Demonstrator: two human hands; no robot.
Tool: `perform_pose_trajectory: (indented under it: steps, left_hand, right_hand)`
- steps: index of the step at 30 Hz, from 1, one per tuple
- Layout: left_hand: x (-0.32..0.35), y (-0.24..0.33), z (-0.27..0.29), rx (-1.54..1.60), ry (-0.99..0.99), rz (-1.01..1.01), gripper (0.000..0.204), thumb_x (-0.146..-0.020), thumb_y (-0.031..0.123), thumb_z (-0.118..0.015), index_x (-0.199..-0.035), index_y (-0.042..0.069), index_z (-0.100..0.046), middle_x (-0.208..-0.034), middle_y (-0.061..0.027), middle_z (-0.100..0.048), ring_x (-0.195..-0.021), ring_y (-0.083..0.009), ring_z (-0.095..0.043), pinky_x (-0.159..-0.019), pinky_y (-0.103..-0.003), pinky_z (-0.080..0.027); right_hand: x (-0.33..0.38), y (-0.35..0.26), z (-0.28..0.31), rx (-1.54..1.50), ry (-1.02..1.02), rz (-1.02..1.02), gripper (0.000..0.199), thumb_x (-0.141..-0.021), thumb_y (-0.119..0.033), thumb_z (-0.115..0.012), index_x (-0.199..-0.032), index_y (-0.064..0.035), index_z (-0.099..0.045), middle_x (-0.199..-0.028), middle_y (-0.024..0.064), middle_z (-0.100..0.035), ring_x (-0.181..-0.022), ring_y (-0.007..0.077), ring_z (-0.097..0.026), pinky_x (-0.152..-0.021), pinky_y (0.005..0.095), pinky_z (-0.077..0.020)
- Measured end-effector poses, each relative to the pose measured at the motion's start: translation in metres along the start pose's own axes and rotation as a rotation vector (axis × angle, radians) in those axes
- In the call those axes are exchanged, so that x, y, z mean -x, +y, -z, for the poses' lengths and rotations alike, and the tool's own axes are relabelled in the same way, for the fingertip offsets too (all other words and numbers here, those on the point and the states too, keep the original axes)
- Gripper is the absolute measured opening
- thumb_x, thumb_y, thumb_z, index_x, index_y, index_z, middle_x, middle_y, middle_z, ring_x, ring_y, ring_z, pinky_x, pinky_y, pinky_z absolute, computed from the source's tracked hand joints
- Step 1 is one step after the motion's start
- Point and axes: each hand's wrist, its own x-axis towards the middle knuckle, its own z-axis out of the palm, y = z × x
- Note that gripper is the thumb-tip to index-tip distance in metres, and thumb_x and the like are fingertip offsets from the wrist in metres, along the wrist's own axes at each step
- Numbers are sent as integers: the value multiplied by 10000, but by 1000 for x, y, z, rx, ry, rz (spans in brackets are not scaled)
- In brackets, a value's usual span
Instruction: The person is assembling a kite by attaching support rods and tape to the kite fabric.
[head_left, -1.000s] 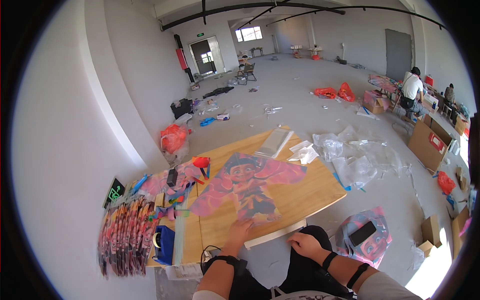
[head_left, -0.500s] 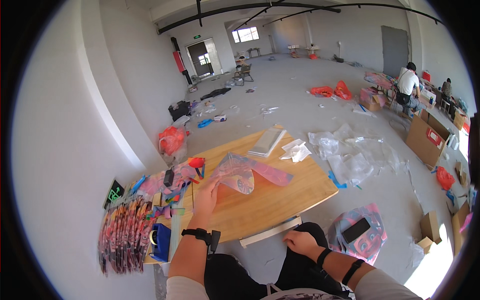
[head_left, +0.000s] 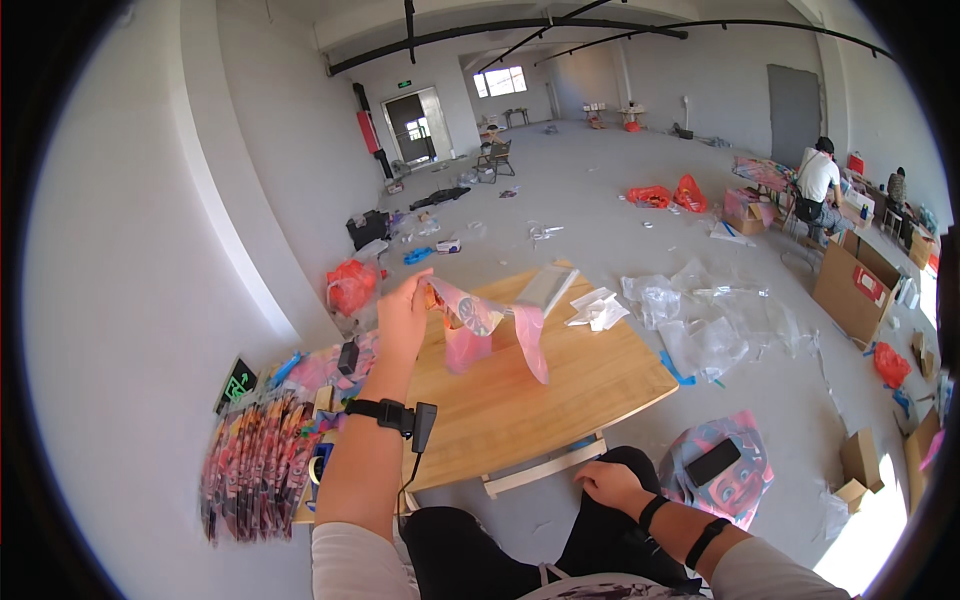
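One pink printed sheet (head_left: 470, 322) hangs curled above the far left part of the wooden table (head_left: 560, 392), its edge pinched in the fingers of the left hand (head_left: 404, 308). The right hand (head_left: 606, 482) rests on the right thigh (head_left: 632, 462) — fingers curled, whether around anything I cannot tell. Crumpled white wrapping (head_left: 598, 310) lies on the table, right of a clear plastic stack (head_left: 548, 286).
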Motion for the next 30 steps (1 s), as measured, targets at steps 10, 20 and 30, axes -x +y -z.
perform_pose_trajectory:
  steps: [10,20,30]
  left_hand:
    - [138,187,145,45,-331,-770,351,-793,88,-754,-1139,45,-721,-1079,-46,-729,-922,-183,-717,-809,-309,-583]
    - [264,158,143,201,-1023,-826,337,-848,173,-651,-1175,91,-638,-1336,-113,-615,-1235,-239,-575,-1099,-384,-429]
    - [153,46,132,307,-245,72,616,-907,261,-757,-1437,71,-507,-1227,-99,-640,-1185,-240,-586,-1053,-398,-421]
  right_hand:
    - [-71,-54,-14,-1591,182,-381,260,-997,-165,-596,-1234,-71,-648,-1149,119,-694,-1009,260,-696,-860,382,-566]
    - [-107,-70,62,-1818,153,-275,276,-1002,-173,-598,-1251,-59,-634,-1182,117,-683,-1029,253,-690,-872,384,-563]
    - [-124,-93,61,-1801,89,-251,295,-1007,-181,-599,-1268,-46,-620,-1215,114,-671,-1049,246,-683,-884,385,-561]
